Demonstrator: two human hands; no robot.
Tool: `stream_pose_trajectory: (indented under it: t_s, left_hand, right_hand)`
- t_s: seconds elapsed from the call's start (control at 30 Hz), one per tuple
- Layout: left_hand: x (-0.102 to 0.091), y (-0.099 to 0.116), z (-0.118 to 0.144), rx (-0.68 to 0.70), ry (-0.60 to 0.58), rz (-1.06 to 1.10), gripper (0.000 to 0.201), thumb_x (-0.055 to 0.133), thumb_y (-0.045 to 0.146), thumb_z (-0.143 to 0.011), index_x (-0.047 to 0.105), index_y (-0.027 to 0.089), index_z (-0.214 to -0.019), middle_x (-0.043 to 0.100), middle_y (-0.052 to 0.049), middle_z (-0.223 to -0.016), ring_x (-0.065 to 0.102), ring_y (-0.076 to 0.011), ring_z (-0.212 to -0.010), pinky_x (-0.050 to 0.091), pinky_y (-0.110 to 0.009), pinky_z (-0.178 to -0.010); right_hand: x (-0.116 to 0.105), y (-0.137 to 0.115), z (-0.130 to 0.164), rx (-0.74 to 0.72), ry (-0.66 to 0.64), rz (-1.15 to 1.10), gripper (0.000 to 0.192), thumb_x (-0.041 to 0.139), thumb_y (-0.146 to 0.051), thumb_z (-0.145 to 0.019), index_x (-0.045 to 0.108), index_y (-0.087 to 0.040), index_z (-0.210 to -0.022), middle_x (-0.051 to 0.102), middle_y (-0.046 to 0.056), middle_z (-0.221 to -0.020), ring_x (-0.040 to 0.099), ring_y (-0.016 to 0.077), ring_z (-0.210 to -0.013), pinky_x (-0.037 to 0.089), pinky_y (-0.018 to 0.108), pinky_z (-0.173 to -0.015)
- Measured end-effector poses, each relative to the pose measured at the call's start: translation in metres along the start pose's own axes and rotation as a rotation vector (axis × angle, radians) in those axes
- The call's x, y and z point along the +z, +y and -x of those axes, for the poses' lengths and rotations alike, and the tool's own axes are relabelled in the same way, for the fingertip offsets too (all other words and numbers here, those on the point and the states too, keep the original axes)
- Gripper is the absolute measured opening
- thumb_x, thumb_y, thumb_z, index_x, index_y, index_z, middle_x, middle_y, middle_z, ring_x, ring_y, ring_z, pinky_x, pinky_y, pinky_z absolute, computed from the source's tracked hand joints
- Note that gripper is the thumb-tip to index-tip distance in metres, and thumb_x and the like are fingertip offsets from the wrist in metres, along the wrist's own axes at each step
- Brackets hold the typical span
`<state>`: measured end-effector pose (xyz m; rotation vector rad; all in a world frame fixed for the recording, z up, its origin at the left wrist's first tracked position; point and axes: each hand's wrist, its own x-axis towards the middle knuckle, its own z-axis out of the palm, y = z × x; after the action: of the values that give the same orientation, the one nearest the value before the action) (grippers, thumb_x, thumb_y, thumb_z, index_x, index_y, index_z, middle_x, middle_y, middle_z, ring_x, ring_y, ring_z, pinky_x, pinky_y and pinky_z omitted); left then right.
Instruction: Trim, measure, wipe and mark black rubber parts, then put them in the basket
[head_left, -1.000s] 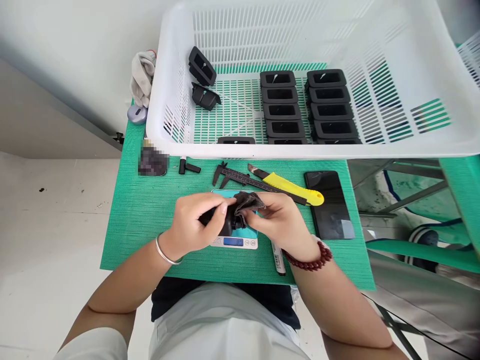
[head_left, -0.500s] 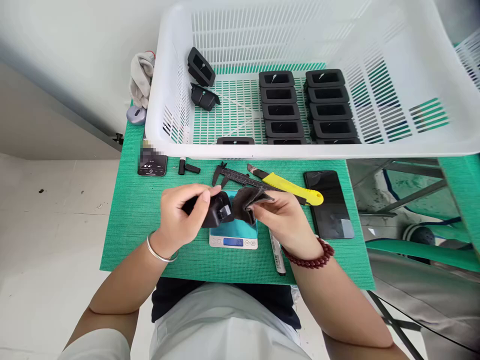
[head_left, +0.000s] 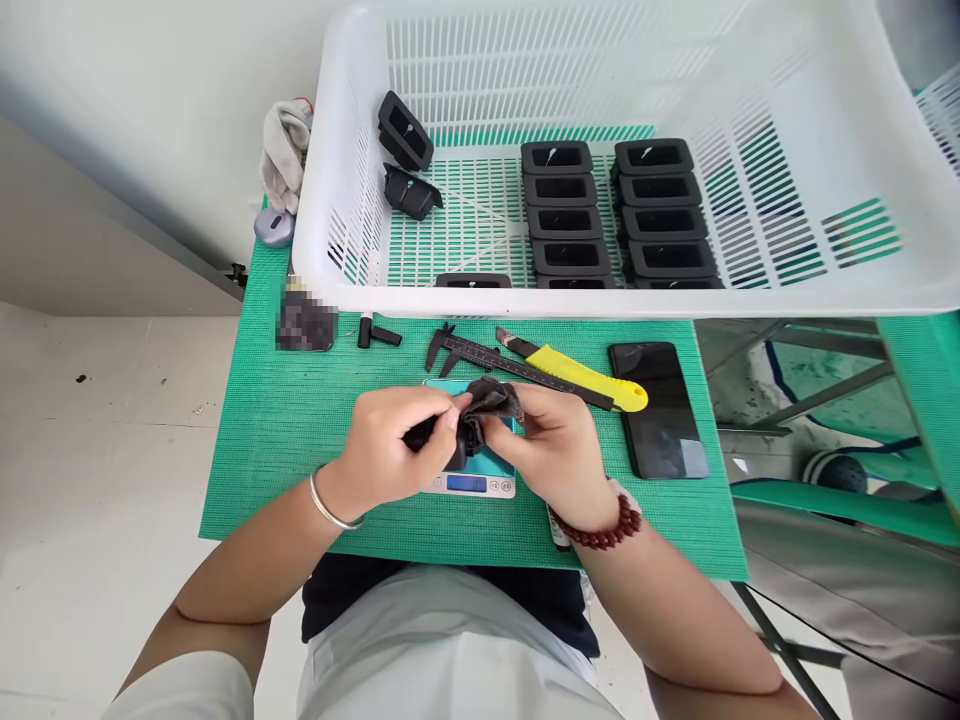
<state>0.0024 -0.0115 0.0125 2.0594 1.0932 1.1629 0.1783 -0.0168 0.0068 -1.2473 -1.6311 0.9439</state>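
My left hand [head_left: 397, 445] is closed around a black plastic part [head_left: 455, 452], mostly hidden by the fingers. A dark grey cloth [head_left: 491, 398] is pinched in my right hand [head_left: 551, 440] and presses against the right end of that part. Both hands are over a small digital scale [head_left: 469, 484] with a blue display, whose digits are too blurred to read. Just beyond the hands lie a black caliper [head_left: 480, 352] and a yellow utility knife [head_left: 589, 375]. A marker pen [head_left: 559, 530] is partly covered by my right wrist.
Behind stands a large white plastic basket [head_left: 600, 302] holding several black parts [head_left: 562, 222] in stacked columns. A dark phone [head_left: 660, 410] lies at right, another phone [head_left: 304, 325] at left. A black-capped pen [head_left: 364, 330], a glove [head_left: 285, 155] and a grey rounded object [head_left: 274, 228] are also left.
My hands have come together: the left moved right with the black part, and the cloth, earlier apart from it, now covers its end. My right wrist shifted slightly left.
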Motion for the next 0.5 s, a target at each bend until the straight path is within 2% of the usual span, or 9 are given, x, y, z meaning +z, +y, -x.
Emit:
stream_pose_trajectory:
  t_s: [0.07,0.13,0.2,0.27,0.4,0.5]
  left_hand:
    - [0.000,0.000,0.000,-0.042,0.043,0.012,0.015,0.058,0.015,-0.087,0.070,0.017,-0.078,0.077,-0.004,-0.075,0.072,-0.0140,-0.065,0.052,-0.022,-0.057]
    - [-0.002,-0.001,0.001,-0.079,0.101,0.024,0.015,0.059,0.015,-0.088,0.072,0.017,-0.082,0.079,-0.004,-0.082,0.074,-0.0151,-0.072,0.055,-0.022,-0.061]
    - [-0.004,-0.003,0.001,-0.090,0.144,0.027,0.015,0.059,0.015,-0.088,0.073,0.018,-0.083,0.080,-0.003,-0.085,0.075,-0.0155,-0.075,0.056,-0.022,-0.062]
    - [-0.005,-0.004,0.001,-0.096,0.150,0.031,0.016,0.059,0.014,-0.088,0.073,0.018,-0.083,0.080,-0.003,-0.086,0.075,-0.0152,-0.076,0.056,-0.022,-0.062]
    - [-0.006,-0.005,0.000,-0.089,0.139,0.027,0.015,0.059,0.015,-0.088,0.072,0.018,-0.081,0.080,-0.003,-0.083,0.075,-0.0143,-0.073,0.055,-0.021,-0.061]
    - [-0.006,-0.004,-0.001,-0.072,0.104,0.003,0.015,0.058,0.015,-0.088,0.070,0.018,-0.079,0.079,-0.003,-0.082,0.075,-0.0148,-0.071,0.055,-0.022,-0.059]
  right_hand:
    - [-0.001,0.002,0.000,-0.002,0.072,0.000,0.012,0.062,-0.015,-0.078,0.071,-0.019,-0.072,0.068,-0.002,-0.065,0.062,0.0126,-0.061,0.051,0.024,-0.059]
    - [-0.004,0.007,-0.002,0.032,0.147,-0.110,0.011,0.062,-0.017,-0.080,0.071,-0.020,-0.074,0.070,-0.001,-0.068,0.065,0.0135,-0.065,0.054,0.025,-0.061]
    - [-0.008,0.011,-0.004,0.081,0.165,-0.251,0.011,0.063,-0.018,-0.080,0.071,-0.022,-0.074,0.071,-0.002,-0.068,0.066,0.0137,-0.064,0.055,0.025,-0.060]
    - [-0.010,0.013,-0.006,0.122,0.079,-0.340,0.011,0.065,-0.019,-0.079,0.069,-0.021,-0.069,0.068,-0.002,-0.063,0.064,0.0131,-0.060,0.054,0.024,-0.056]
    - [-0.011,0.009,-0.007,0.176,-0.231,-0.389,0.011,0.064,-0.021,-0.078,0.069,-0.019,-0.068,0.066,-0.002,-0.060,0.059,0.0115,-0.055,0.051,0.024,-0.054]
    - [-0.007,0.006,-0.005,0.185,-0.255,-0.310,0.012,0.059,-0.019,-0.076,0.066,-0.018,-0.066,0.063,-0.003,-0.059,0.055,0.0104,-0.056,0.046,0.023,-0.053]
